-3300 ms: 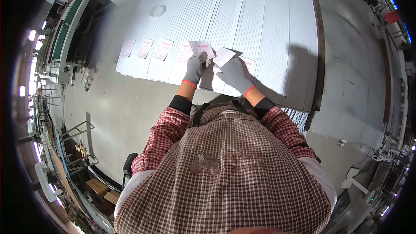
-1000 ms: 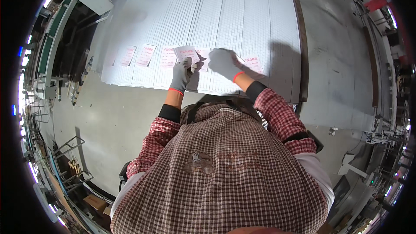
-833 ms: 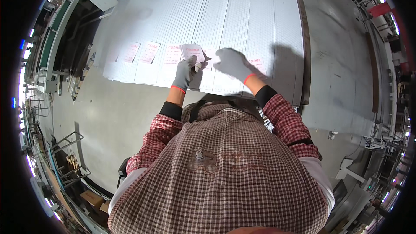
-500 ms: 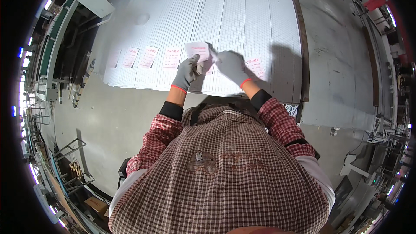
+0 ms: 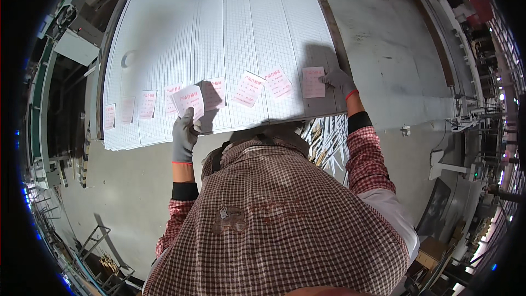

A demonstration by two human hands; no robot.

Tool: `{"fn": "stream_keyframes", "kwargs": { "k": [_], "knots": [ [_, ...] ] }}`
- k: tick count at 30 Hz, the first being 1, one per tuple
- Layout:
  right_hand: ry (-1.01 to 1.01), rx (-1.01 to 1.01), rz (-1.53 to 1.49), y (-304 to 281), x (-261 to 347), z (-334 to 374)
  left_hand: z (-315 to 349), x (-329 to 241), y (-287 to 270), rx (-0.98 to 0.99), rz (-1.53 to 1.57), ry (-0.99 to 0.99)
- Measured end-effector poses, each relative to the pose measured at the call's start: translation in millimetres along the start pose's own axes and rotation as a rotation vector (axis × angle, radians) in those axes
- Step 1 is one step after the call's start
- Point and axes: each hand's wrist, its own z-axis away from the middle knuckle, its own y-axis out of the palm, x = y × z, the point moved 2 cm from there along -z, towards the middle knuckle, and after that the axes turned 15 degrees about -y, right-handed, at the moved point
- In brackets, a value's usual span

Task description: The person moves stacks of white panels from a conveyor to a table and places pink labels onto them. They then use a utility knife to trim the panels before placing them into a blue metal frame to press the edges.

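My left hand (image 5: 185,134), in a grey glove with a red cuff edge, is closed on white paper slips (image 5: 188,100) with red print, the thumb lying over their lower edge. It hovers over the near part of a large white panel stack (image 5: 257,27). My right hand (image 5: 341,81), gloved alike, is at the panels' right edge. Its fingertips pinch the right side of another paper slip (image 5: 313,83), which rests on or just above the white surface. Between the hands lie a tilted slip (image 5: 249,89), a second tilted slip (image 5: 279,82) and one partly shadowed slip (image 5: 215,93).
Further slips, among them one slip (image 5: 148,104), lie in a row toward the left edge. A brown strip (image 5: 329,16) borders the panels on the right, with a grey surface (image 5: 378,38) beyond. White strips (image 5: 327,145) show below the near right corner. Machinery (image 5: 79,46) stands left.
My right hand has moved from beside the held slips to the right edge, now with a single slip. My left hand still holds its slips. The view has shifted to the right.
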Motion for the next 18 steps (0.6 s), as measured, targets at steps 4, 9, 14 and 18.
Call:
{"fn": "stream_keyframes", "kwargs": {
  "k": [4,9,14,18],
  "knots": [
    [0.046,-0.092,0.461,-7,6,-15,1,5,-11,-0.03,0.049,0.015],
    [-0.166,-0.479,0.363,-82,-26,-34,22,-5,1,-0.085,-0.084,0.083],
    [0.085,-0.314,-0.207,-110,-121,-58,52,7,-4,-0.301,0.112,0.067],
    [0.114,-0.382,-0.155,-192,-207,-75,37,8,-14,-0.339,0.223,0.101]
  ]
}}
